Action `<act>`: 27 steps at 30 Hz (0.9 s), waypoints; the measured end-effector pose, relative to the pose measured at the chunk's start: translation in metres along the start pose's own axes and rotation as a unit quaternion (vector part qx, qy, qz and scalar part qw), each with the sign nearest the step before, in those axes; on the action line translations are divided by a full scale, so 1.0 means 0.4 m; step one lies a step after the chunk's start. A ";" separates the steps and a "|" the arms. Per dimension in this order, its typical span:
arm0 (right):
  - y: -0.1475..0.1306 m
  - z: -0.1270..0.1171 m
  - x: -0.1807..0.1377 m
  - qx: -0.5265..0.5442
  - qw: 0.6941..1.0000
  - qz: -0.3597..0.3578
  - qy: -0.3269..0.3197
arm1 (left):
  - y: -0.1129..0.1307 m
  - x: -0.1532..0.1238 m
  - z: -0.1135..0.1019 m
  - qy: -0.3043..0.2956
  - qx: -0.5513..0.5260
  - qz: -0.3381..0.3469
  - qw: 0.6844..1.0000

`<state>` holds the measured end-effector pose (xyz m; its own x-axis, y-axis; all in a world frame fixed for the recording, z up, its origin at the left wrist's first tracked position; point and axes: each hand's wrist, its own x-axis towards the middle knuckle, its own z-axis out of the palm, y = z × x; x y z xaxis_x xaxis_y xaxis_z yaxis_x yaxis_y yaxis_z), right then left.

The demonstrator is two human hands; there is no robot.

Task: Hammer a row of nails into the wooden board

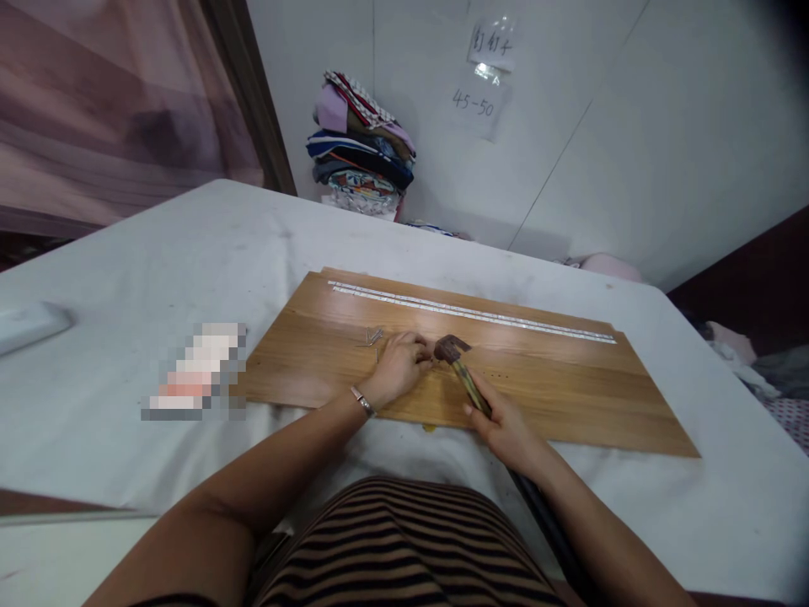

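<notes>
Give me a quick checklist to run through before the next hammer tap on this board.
1. Grip of the right hand on the hammer: ok, fingers wrap the handle.
2. Clearance between the left hand and the hammer head: not ok, the fingertips sit right beside it.
3. What the left fingertips pinch, and whether it stands upright: cannot tell, hidden.
4. The board lying flat on the table: ok.
5. The spare nails close by the left hand: ok.
</notes>
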<state>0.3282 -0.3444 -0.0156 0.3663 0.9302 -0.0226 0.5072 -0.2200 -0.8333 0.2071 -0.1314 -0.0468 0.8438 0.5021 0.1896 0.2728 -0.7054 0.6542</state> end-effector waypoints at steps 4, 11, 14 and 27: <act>-0.001 -0.002 -0.003 0.000 1.000 -0.002 0.004 | 0.007 -0.011 -0.014 -0.004 0.018 -0.017 1.000; 0.003 0.003 0.006 0.001 1.000 -0.002 -0.008 | 0.010 -0.030 -0.028 -0.010 0.016 -0.021 1.000; -0.007 0.001 0.008 -0.002 1.000 -0.006 -0.008 | 0.011 -0.033 -0.028 -0.010 0.028 -0.025 0.999; -0.007 -0.003 0.007 -0.023 1.000 0.006 -0.006 | 0.003 -0.036 -0.021 -0.004 0.022 -0.017 1.000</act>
<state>0.3288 -0.3415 -0.0128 0.3632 0.9309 -0.0384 0.5379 -0.2432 -0.8072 0.1916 -0.1353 -0.0425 0.8372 0.5221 0.1628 0.3210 -0.7101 0.6267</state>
